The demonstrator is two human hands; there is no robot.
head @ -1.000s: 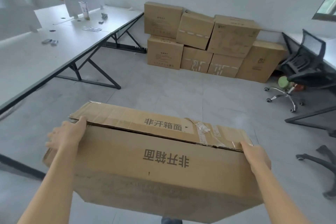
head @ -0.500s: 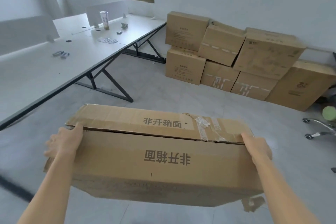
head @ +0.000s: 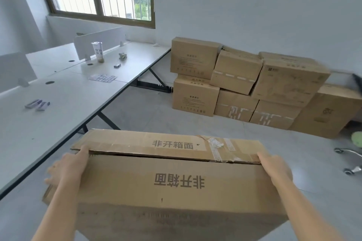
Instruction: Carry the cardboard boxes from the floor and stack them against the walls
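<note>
I carry a large brown cardboard box point(head: 176, 191) with printed characters and torn tape on its split top, held low in front of me. My left hand point(head: 68, 168) grips its left end, thumb on the top edge. At the opposite end my right hand point(head: 276, 168) grips the same way. Several cardboard boxes point(head: 237, 76) are stacked two high against the white wall point(head: 254, 15) ahead, to the right of centre.
A long white desk point(head: 58, 107) with black legs runs along the left, carrying a cup point(head: 97, 52) and small items. An office chair base point(head: 350, 158) and a green ball point(head: 357, 139) sit at the right edge. Grey tiled floor point(head: 152, 115) lies between me and the stack.
The view has risen and turned left while I moved toward the stacked boxes, which look larger now. Both hands keep the same hold on the box.
</note>
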